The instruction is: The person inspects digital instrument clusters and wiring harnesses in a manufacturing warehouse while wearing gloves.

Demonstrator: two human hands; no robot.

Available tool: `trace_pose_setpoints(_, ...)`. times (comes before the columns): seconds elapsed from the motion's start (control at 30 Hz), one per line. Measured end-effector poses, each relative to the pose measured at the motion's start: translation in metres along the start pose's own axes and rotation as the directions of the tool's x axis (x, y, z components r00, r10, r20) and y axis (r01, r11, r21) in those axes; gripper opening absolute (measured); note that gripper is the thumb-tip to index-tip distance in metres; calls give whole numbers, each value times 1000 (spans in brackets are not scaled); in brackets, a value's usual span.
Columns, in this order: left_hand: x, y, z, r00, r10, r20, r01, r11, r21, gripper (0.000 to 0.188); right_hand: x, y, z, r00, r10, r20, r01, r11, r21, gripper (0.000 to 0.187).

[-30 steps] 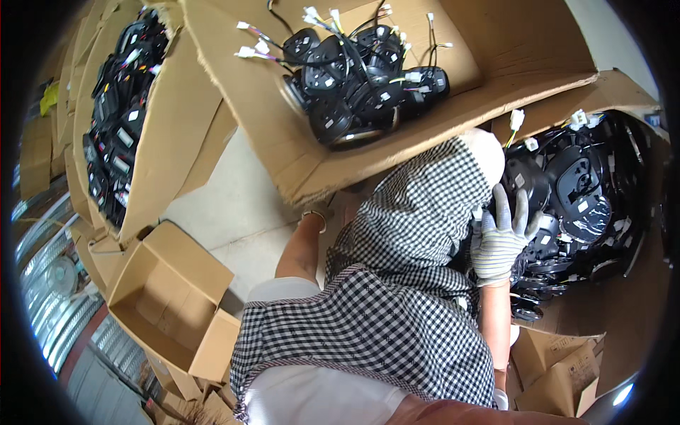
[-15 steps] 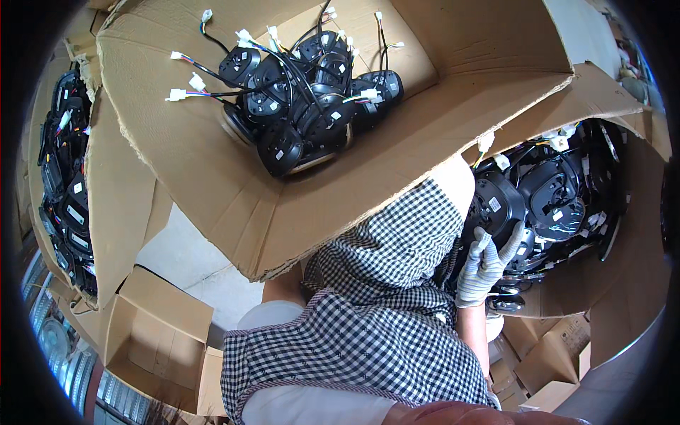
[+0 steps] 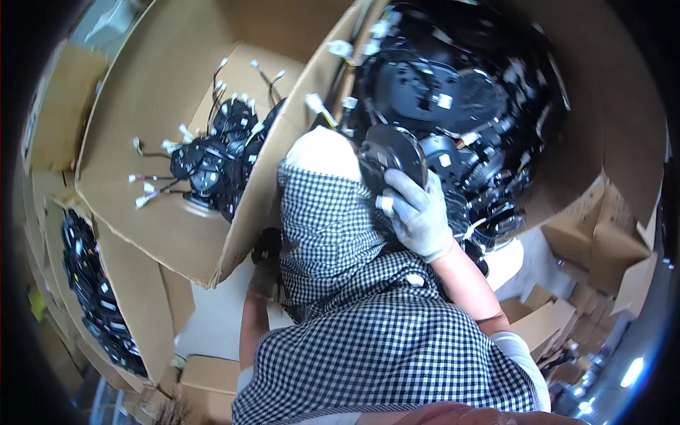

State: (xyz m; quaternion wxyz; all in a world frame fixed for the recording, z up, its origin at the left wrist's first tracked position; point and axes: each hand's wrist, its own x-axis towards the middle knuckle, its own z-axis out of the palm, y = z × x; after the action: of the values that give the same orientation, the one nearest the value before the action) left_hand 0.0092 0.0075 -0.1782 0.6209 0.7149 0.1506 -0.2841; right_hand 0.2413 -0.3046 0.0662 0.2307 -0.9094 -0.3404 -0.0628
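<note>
My right hand, in a light grey glove, is closed around the lower edge of a black rounded plastic housing. A small white plug sits by its fingers. The housing is at the near edge of the right-hand carton, in front of a heap of similar black housings with cables and white plugs. My left hand is low in shadow between the middle carton and the checked apron. A dark piece shows at its far end; the fingers are too dark to make out.
The middle carton holds several black housings with wires and white plugs sticking up. At the far left, another carton holds more black parts. Open cartons stand at the right, and a small carton lies below.
The view has swung right, so the cartons appear further left. My right hand went from fingers spread beside the housings to gripping one. My left hand has come into view.
</note>
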Motion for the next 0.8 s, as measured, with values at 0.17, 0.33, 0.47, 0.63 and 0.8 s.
trace_pose_setpoints(0.17,-69,115,-32,967,-175,186,227,923,-310,31,-66,18,-55,913,236,-333,-272,960,-63,11)
trace_pose_setpoints(0.33,-104,254,24,967,228,110,-177,921,-347,34,-126,82,-34,525,786,-325,-413,569,711,23)
trace_pose_setpoints(0.47,-74,327,34,739,618,269,-674,673,305,36,-148,94,-36,577,641,-506,-648,737,194,22)
trace_pose_setpoints(0.63,-46,399,99,547,807,-223,-833,551,-51,56,-136,41,-69,660,690,-297,-426,670,608,21)
trace_pose_setpoints(0.8,-29,445,150,470,854,-224,-864,393,-314,53,-131,10,-85,702,614,-360,-297,712,636,27)
